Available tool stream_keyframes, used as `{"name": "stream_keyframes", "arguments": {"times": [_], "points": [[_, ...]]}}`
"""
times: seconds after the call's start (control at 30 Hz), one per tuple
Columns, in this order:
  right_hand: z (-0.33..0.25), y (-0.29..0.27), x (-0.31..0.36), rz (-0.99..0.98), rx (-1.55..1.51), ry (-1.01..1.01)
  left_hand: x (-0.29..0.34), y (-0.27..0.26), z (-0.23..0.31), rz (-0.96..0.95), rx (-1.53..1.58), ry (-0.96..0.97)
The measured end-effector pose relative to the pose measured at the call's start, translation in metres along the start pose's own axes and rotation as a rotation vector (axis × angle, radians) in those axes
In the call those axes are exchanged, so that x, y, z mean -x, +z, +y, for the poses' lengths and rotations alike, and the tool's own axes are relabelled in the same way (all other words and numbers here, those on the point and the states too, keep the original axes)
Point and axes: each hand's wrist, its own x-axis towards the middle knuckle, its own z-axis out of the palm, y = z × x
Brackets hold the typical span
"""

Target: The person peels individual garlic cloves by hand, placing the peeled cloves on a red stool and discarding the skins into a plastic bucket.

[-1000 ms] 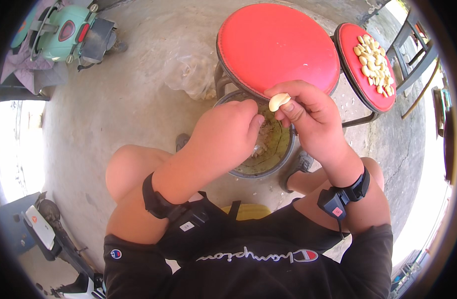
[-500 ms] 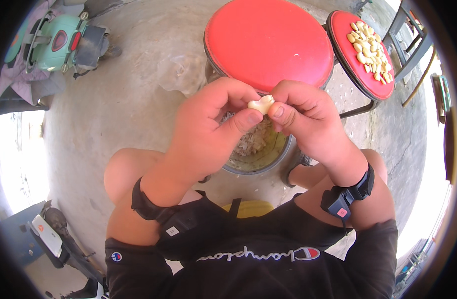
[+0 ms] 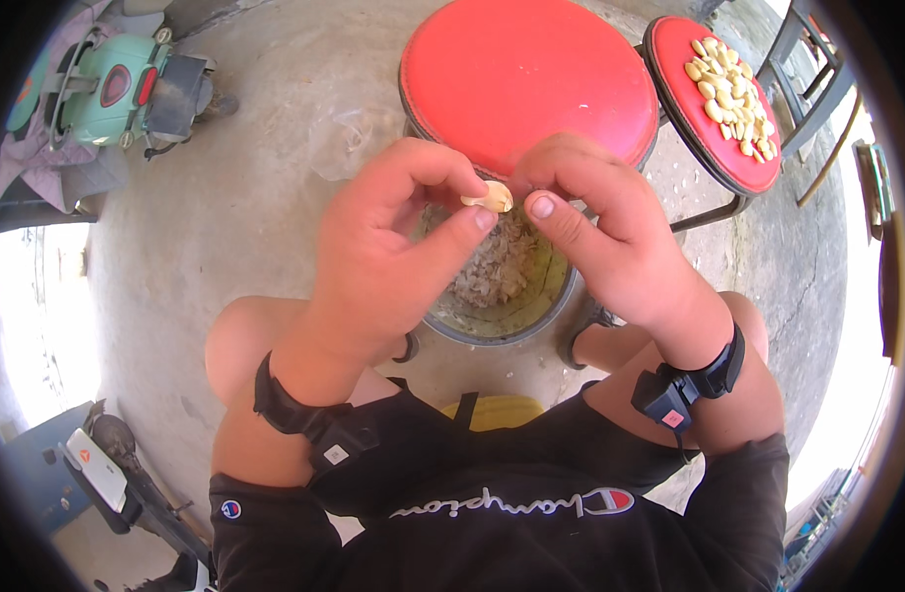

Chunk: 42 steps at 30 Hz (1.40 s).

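Note:
A pale, partly yellowish garlic clove (image 3: 492,197) is pinched between the thumb and forefinger of my left hand (image 3: 388,232). Just to its right is my right hand (image 3: 615,222), thumb and curled forefinger close together and a small gap away from the clove. Anything between those right fingertips is too small to make out. Below both hands a round basin (image 3: 541,326) stands on the floor, with a heap of papery garlic skins (image 3: 497,266) inside. Several pale garlic cloves (image 3: 728,94) lie piled on the smaller red stool (image 3: 691,59) at the far right.
A large red round stool (image 3: 526,79) stands right beyond my hands. On the concrete floor at the far left is a mint-green scooter (image 3: 117,84). Dark metal framing (image 3: 812,89) rises past the small stool. Scraps of skin dot the floor by the stool legs.
My hands have drawn apart; the right fingertips no longer touch the clove. The left hand has moved slightly left with it, and the clove's yellowish end now shows.

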Motion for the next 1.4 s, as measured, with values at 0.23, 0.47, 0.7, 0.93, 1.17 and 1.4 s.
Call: {"name": "stream_keyframes", "arguments": {"times": [0.23, 0.47, 0.7, 0.93, 1.17, 1.4], "points": [[-0.007, 0.005, 0.007, -0.105, -0.302, 0.298, 0.002, -0.007, -0.001, -0.044, -0.597, 0.294], [-0.011, 0.008, 0.008, -0.099, -0.388, 0.351, -0.001, 0.005, 0.001, 0.031, -0.578, 0.352], [-0.013, 0.009, 0.006, 0.006, -0.017, 0.064, 0.005, 0.010, 0.001, 0.079, -0.254, 0.094], [-0.012, 0.006, 0.008, -0.120, -0.033, 0.152, 0.010, 0.008, 0.011, 0.026, -0.089, -0.176], [-0.016, 0.002, 0.007, -0.105, -0.244, 0.115, 0.003, 0.004, 0.010, 0.012, 0.181, -0.266], [-0.016, -0.004, 0.006, 0.006, 0.060, -0.161, 0.003, 0.001, 0.003, -0.015, 0.232, -0.285]]}}
